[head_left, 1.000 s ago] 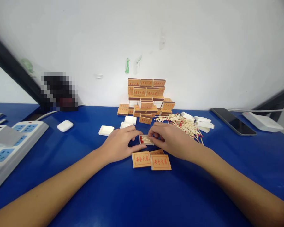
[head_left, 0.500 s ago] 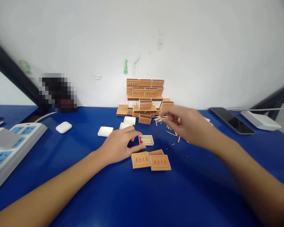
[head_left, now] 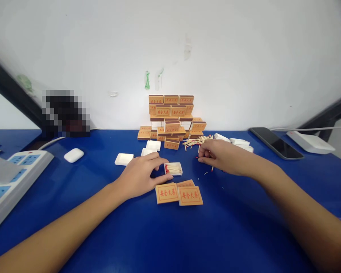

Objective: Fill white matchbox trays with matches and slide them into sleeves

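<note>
A white matchbox tray [head_left: 181, 169] with red-tipped matches [head_left: 172, 168] lying in it rests on the blue table. Thumb and forefinger of my left hand [head_left: 140, 172] steady it at its left end. To the right of the tray, my right hand [head_left: 217, 156] is down at the table with its fingers pinched together on a match, whose red tip [head_left: 197, 157] shows at the fingertips. Just behind this hand is a heap of loose matches [head_left: 193, 141]. Orange matchbox sleeves [head_left: 166, 193] lie in front of the tray, partly overlapping.
A tiered stack of matchboxes [head_left: 171, 112] stands against the wall. White trays [head_left: 124, 159] sit left of it, and more white trays [head_left: 240, 142] lie right. A phone [head_left: 275, 143], a white earbud case [head_left: 74, 155] and a power strip [head_left: 19, 170] flank the work area.
My right hand has come down toward the table, slightly left, and now pinches a match beside the heap. My left hand stays at the tray. The whole view has shifted slightly.
</note>
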The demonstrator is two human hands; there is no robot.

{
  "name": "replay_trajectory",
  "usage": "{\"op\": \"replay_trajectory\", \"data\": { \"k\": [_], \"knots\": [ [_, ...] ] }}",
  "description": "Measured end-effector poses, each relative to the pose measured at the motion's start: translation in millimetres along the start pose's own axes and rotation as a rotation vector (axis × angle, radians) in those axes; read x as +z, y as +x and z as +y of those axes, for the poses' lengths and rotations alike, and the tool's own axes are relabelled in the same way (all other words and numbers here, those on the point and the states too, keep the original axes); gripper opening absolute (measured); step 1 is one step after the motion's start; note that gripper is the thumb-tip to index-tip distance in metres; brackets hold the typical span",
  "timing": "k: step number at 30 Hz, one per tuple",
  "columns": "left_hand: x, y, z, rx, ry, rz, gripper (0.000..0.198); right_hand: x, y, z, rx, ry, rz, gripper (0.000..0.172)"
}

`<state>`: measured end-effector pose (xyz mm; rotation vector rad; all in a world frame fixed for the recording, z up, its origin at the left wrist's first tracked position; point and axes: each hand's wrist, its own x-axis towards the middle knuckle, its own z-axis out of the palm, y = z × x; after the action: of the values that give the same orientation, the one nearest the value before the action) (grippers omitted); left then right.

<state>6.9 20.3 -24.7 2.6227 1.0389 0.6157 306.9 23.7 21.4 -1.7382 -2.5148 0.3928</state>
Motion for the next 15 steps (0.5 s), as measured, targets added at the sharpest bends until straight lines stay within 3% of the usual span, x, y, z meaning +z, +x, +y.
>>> {"op": "replay_trajectory", "data": {
  "k": [6,10,15],
  "knots": [
    [-0.6,-0.4,0.4,0.004,0.003,-0.001,0.036,7.9,-4.1,-2.6,-0.05,-0.028,0.04,0.018],
    [-0.4,-0.6,0.2,0.009,0.009,-0.004,0.036,10.3,-5.3,-45.6,-0.144,-0.025,0.109,0.017],
    [-1.0,-0.7,0.2,0.007,0.025,-0.023,0.035,28.0,1.3,-97.2,-0.177,-0.333,0.071,0.014]
  ]
}}
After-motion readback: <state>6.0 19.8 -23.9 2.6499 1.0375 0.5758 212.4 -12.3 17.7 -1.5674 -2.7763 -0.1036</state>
